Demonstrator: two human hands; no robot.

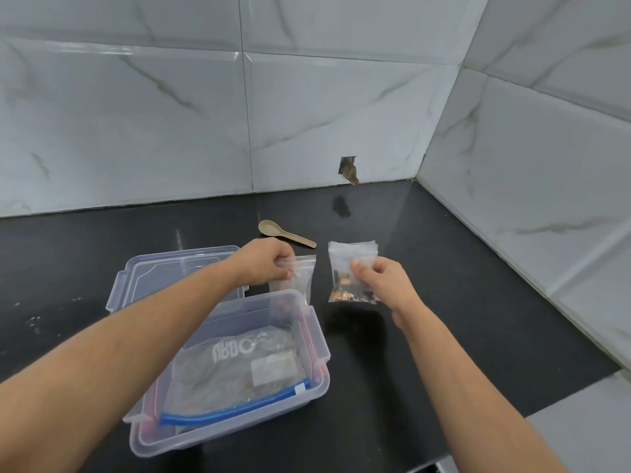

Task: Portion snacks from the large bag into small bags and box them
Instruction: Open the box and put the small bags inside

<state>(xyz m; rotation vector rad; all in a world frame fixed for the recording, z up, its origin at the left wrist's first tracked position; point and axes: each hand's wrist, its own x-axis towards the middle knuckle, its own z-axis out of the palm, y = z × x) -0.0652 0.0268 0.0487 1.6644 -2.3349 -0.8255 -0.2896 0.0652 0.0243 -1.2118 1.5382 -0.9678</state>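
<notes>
Your left hand [269, 264] pinches the top edge of a small zip bag [300, 278], which hangs long axis up and down over the far right corner of the clear plastic box [307, 394]. Your right hand [379, 281] grips a second small zip bag [351, 264] by its middle, thumb on the front face, and holds it upright above the black counter [444, 336], just to the right of the box and apart from it. That bag shows dark and brown snack pieces gathered at its bottom; what the left one carries is too faint to tell.

Nearest you, inside the box, the large bag [239, 377] lies flat with its blue zip strip toward your side. It covers most of the floor, so the small bags would have to land on top of it. Behind the box its lid [164, 268] lies flat on the counter, touching the box's far wall. Farther back, a beige spoon [285, 233] rests on the counter with its bowl to the left.

The drop looks to turn on this: the left bag is already above the box opening, so it needs only to go down, while the right bag must first travel leftward over the rim. Your left hand is the nearer one.
</notes>
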